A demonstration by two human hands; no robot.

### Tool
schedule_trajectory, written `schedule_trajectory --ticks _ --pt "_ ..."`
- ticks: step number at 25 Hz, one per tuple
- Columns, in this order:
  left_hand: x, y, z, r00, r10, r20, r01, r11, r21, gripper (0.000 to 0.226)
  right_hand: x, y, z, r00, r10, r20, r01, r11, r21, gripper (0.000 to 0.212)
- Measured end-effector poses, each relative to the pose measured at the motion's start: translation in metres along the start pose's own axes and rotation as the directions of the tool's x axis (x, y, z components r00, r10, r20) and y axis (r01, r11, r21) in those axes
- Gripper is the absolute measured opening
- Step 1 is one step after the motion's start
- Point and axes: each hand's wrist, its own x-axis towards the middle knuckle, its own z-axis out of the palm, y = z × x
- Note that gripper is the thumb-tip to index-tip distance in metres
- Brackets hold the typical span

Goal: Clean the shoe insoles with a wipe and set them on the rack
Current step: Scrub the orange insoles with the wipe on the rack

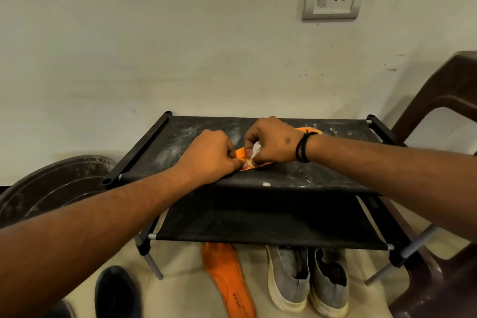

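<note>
**Insole wiped on the rack's top shelf**

Left hand (214,153) pins an orange insole (241,156) to the dusty black rack (180,142); at its 3 o'clock, right hand (271,143) pinches a white wipe (255,150) against it. At the frame's 6 o'clock, a second orange insole (227,279) and grey shoes (307,281) lie on the floor.

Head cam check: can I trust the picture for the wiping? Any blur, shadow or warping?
Head view: hands sharp, the wipe and top insole mostly hidden by the right hand and left hand; lower shelf in deep shadow; wide-angle bend at the edges; floor insole slightly soft.
</note>
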Motion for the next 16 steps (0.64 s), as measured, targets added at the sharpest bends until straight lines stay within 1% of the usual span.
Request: schedule_trajectory --ticks 2,4,8,10,11,13,15,16 --pt "0.0 0.0 0.0 1.0 0.007 -0.011 -0.007 1.0 0.007 0.026 0.002 -0.005 0.002 0.999 -0.03 0.013 0.03 0.999 0.037 0.011" --pt "0.0 0.0 0.0 1.0 0.005 -0.007 -0.004 1.0 0.009 0.021 0.004 -0.004 -0.001 0.999 -0.027 0.03 0.027 1.0 0.012 0.013" --pt "0.0 0.0 0.001 1.0 0.0 0.006 0.0 1.0 -0.011 0.023 0.002 0.007 -0.013 0.994 0.032 0.107 -0.009 0.979 -0.205 0.014" --pt "0.001 -0.001 0.001 1.0 -0.011 0.013 0.011 1.0 -0.019 0.023 0.003 0.011 -0.019 0.986 0.069 0.154 -0.027 0.965 -0.26 0.013" --pt "0.001 -0.001 0.0 1.0 -0.02 0.013 0.02 0.999 -0.027 0.023 0.004 0.014 -0.022 0.984 0.071 0.166 -0.028 0.969 -0.246 0.013" --pt "0.003 -0.001 -0.002 0.999 -0.04 0.011 0.041 0.998 -0.054 0.024 0.005 0.021 -0.028 0.991 0.056 0.119 -0.04 0.991 -0.129 0.012" --pt "0.006 0.004 -0.005 0.999 -0.042 0.01 0.042 0.998 -0.051 0.029 0.004 0.029 -0.033 0.999 0.046 -0.01 -0.046 0.999 0.003 0.014" --pt "0.007 0.007 -0.005 1.0 -0.028 0.011 0.028 0.999 -0.034 0.033 0.005 0.034 -0.034 0.996 0.05 -0.08 -0.047 0.998 0.04 0.017"
